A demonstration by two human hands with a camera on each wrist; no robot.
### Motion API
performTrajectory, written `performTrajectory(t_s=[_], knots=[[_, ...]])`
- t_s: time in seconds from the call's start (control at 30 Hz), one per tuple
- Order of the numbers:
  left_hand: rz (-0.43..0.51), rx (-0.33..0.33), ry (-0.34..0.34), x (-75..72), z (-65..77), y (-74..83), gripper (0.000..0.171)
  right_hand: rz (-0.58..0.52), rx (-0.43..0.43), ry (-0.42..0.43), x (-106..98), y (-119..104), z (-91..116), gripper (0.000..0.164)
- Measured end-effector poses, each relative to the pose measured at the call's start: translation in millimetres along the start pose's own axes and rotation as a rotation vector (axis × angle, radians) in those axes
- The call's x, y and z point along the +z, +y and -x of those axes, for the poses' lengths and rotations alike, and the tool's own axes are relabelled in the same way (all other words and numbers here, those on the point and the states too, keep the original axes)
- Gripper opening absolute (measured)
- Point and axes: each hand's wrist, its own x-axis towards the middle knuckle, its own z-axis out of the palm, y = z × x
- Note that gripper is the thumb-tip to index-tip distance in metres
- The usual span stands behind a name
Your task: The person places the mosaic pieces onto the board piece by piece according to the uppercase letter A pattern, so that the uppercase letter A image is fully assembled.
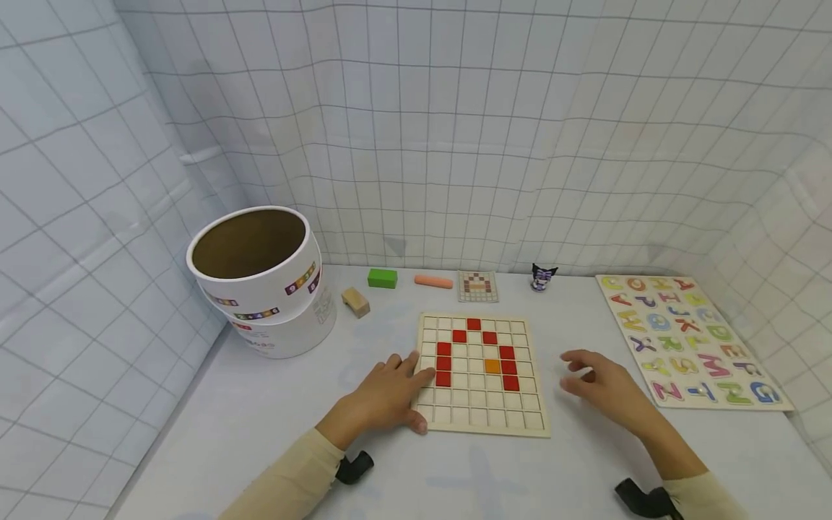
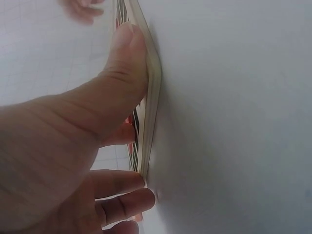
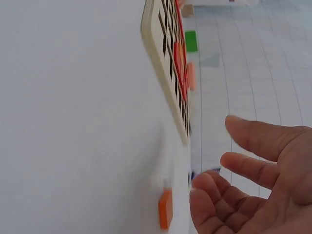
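Observation:
A wooden grid board (image 1: 479, 417) lies flat on the table, with several red tiles (image 1: 443, 363) forming an arch shape and one orange tile (image 1: 492, 366) inside its right side. My left hand (image 1: 388, 396) rests on the board's left edge, fingertips on the grid and thumb at the lower left corner. Right of the board, my right hand (image 1: 607, 383) hovers over the table with loosely bent fingers and nothing in them. In the right wrist view another orange tile (image 3: 166, 209) lies on the table close to that hand; in the head view it cannot be seen.
Behind the board lie a small pattern card (image 1: 477, 287), an orange stick (image 1: 433, 282), a green block (image 1: 382, 279) and a wooden arch block (image 1: 355, 302). A small dark figurine (image 1: 542, 277) stands near the wall. White bucket (image 1: 302, 303) left; alphabet board (image 1: 663, 343) right.

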Motion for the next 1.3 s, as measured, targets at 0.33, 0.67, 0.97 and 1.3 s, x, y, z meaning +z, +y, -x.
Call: performTrajectory(t_s=[0.33, 0.67, 0.97, 1.3], knots=[[0.003, 0.001, 0.005, -1.6, 1.9, -1.5, 0.092, 0.121, 0.222, -0.016, -37, 66, 58, 0.065], [-0.013, 0.014, 0.009, -0.4, 0.1, -2.6, 0.092, 0.208, 0.184, -0.014, -33, 62, 53, 0.033], [-0.006, 0.009, 0.001, -0.9, 0.5, -1.3, 0.092, -0.042, 0.158, -0.045, -37, 71, 51, 0.034], [-0.005, 0.008, -0.001, -1.2, 1.0, 0.5, 0.091, -0.36, 0.056, 0.054, -39, 58, 24, 0.052]])
